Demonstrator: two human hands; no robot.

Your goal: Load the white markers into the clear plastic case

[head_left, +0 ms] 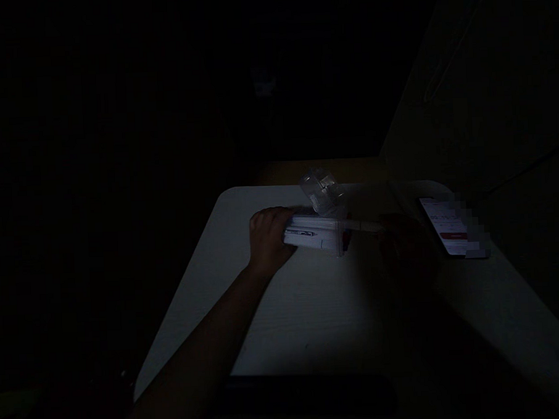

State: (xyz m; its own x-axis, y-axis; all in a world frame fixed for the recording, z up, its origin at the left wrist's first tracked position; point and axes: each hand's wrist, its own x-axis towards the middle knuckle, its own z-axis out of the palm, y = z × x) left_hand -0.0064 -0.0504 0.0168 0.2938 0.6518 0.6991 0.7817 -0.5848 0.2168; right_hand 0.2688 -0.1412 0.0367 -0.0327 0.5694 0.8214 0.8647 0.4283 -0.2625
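Note:
The scene is very dark. My left hand (pixel 268 238) is closed around the left end of a white box-like pack (pixel 314 234) lying on the white table (pixel 311 307). A thin white stick-like piece (pixel 362 225) juts out from the pack's right end toward my right hand (pixel 404 241), which sits in deep shadow; its fingers seem to pinch that piece, but they are hard to make out. A crumpled clear plastic wrapper (pixel 322 190) lies just behind the pack.
A lit phone (pixel 449 227) lies on the table at the right, close to my right hand. A dark flat object (pixel 310 393) lies along the table's near edge. A wall rises at the right; the surroundings are black.

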